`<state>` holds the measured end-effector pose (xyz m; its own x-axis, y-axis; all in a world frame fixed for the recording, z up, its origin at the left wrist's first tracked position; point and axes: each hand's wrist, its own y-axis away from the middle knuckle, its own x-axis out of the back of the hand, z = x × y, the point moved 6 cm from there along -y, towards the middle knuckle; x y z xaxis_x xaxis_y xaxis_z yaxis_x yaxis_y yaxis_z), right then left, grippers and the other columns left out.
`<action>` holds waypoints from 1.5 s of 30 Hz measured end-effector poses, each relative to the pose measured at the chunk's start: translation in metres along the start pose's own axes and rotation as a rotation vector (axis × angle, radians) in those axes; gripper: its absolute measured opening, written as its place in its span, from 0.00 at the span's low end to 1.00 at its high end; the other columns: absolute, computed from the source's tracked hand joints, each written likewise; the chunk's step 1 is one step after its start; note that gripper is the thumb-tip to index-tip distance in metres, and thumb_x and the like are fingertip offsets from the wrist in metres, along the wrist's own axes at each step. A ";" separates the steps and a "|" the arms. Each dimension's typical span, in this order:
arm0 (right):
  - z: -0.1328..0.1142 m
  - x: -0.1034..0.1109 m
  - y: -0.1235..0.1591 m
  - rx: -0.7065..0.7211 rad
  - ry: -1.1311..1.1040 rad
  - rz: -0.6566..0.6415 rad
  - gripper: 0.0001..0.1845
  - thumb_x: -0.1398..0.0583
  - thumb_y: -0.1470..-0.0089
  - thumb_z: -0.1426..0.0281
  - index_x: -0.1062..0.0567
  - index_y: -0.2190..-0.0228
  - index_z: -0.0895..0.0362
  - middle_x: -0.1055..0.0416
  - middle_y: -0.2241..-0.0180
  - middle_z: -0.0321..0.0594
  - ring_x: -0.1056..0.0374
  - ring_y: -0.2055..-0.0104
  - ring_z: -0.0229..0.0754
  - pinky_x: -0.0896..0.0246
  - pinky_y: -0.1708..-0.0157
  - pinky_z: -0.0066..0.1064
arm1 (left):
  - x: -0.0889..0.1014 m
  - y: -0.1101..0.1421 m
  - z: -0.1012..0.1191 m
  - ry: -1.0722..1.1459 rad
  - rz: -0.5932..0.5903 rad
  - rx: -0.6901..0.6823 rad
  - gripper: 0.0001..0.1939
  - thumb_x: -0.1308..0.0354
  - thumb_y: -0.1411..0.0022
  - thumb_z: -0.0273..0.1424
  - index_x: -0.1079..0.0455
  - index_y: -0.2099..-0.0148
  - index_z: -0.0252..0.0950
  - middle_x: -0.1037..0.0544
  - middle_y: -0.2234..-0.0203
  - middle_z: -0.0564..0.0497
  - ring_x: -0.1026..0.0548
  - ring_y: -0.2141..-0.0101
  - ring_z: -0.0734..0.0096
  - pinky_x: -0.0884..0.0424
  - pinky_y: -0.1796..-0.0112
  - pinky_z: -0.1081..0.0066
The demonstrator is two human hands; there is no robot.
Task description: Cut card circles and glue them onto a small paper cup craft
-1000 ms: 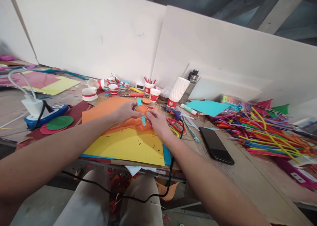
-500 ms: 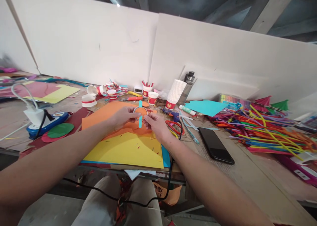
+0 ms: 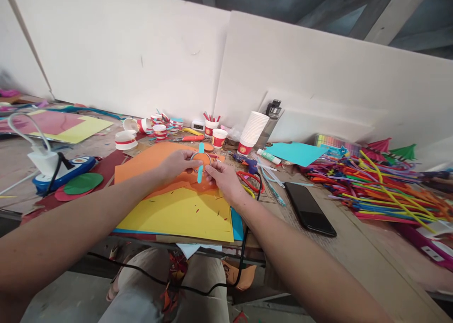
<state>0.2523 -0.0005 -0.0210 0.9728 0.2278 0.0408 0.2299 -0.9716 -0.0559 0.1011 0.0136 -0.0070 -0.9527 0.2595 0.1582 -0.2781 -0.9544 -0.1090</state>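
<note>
Between my two hands is a small round orange piece (image 3: pixel 202 157) with a pale rim, which looks like part of a paper cup. One light-blue strip (image 3: pixel 201 147) sticks out at its top and another at its bottom. My left hand (image 3: pixel 179 165) pinches the rim from the left, thumb on the front. From the right, my right hand (image 3: pixel 222 178) grips the lower rim with thumb and fingers. Below the hands lie orange paper (image 3: pixel 141 165) and yellow paper (image 3: pixel 177 214) with small red scraps on it.
Cut cup pieces (image 3: pixel 125 140), a cup stack (image 3: pixel 253 129) and a bottle (image 3: pixel 271 120) stand at the back. To the right are a blue glue gun (image 3: pixel 247 163), a phone (image 3: pixel 309 210) and many pipe cleaners (image 3: pixel 375 191). A power strip (image 3: pixel 67 172) sits left; a black cable (image 3: pixel 245 247) hangs over the edge.
The view has tilted and shifted slightly. Both hands keep the same hold on the round piece, with hardly any movement.
</note>
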 end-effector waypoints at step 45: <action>-0.008 -0.007 0.003 -0.056 -0.277 -0.093 0.22 0.27 0.63 0.56 0.28 0.73 0.56 0.27 0.76 0.32 0.39 0.78 0.29 0.42 0.75 0.24 | -0.020 0.005 -0.009 0.413 -0.303 0.176 0.34 0.42 0.50 0.64 0.23 0.59 0.38 0.21 0.68 0.43 0.24 0.63 0.61 0.28 0.62 0.67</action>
<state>0.2460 -0.0050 -0.0138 0.9197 0.3175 -0.2309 0.3243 -0.9459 -0.0090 0.1177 0.0054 -0.0191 -0.8118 0.5299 -0.2455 -0.5571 -0.8288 0.0532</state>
